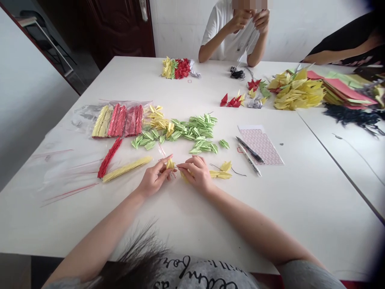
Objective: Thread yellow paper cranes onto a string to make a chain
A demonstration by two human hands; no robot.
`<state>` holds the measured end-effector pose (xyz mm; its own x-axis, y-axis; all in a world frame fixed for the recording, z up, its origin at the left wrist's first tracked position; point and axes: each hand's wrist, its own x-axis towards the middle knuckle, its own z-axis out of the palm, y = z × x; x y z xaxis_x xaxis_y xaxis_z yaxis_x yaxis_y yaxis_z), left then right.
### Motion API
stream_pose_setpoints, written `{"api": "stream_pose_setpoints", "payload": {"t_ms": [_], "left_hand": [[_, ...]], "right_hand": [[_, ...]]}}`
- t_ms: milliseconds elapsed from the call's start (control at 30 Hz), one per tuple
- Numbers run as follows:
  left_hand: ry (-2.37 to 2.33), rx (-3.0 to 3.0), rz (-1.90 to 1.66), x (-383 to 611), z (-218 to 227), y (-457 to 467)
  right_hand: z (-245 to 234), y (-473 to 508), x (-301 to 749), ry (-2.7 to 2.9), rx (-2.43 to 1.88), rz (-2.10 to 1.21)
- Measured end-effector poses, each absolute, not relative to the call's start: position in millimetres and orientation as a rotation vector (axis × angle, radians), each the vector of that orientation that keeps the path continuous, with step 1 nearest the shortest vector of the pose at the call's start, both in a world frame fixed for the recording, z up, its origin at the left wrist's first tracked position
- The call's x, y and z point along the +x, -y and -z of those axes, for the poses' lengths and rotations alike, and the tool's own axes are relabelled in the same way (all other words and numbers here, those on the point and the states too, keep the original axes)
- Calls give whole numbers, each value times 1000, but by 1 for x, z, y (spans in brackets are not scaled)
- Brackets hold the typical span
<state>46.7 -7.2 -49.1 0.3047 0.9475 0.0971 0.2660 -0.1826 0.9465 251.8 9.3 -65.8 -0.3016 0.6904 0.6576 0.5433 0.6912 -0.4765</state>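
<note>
My left hand (155, 176) pinches a small yellow folded-paper piece (170, 163), which looks like an origami crane. Just to the right, the fingers of my right hand (197, 172) close on a thin dark cord (177, 167) that runs to the yellow piece. Beside my right hand lie more yellow paper pieces (221, 174), with a dark cord (237, 172) trailing from them. Beyond both hands spreads a pile of green folded-paper pieces (195, 130), with yellow ones (158, 119) at its left end.
Left of my hands are a yellow paper bundle (128, 168), a red one (110, 158) and plastic bags of bundles (117, 120). Pens (249, 150) lie on a sticker sheet (267, 148). Across the white table (240, 224), a person in white (222, 36) holds thread near finished pieces.
</note>
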Motion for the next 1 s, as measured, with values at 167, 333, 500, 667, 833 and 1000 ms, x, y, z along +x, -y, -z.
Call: {"api": "stream_pose_setpoints", "payload": {"t_ms": [167, 333, 500, 667, 833, 1000], "left_hand": [[-1001, 1569, -758, 44, 48, 9], [-907, 1604, -638, 39, 45, 9], [-862, 1599, -594, 36, 45, 12], [-886, 1549, -763, 39, 50, 16], [-970, 1544, -876, 42, 49, 18], [-1021, 1497, -778, 52, 30, 12]], "right_hand": [[63, -7, 254, 2013, -970, -150], [61, -6, 255, 2057, -922, -101], [64, -7, 256, 2082, -929, -202], [64, -7, 257, 2071, -922, -257], [62, -7, 257, 2023, -918, -234], [59, -9, 260, 1984, -877, -156]]}}
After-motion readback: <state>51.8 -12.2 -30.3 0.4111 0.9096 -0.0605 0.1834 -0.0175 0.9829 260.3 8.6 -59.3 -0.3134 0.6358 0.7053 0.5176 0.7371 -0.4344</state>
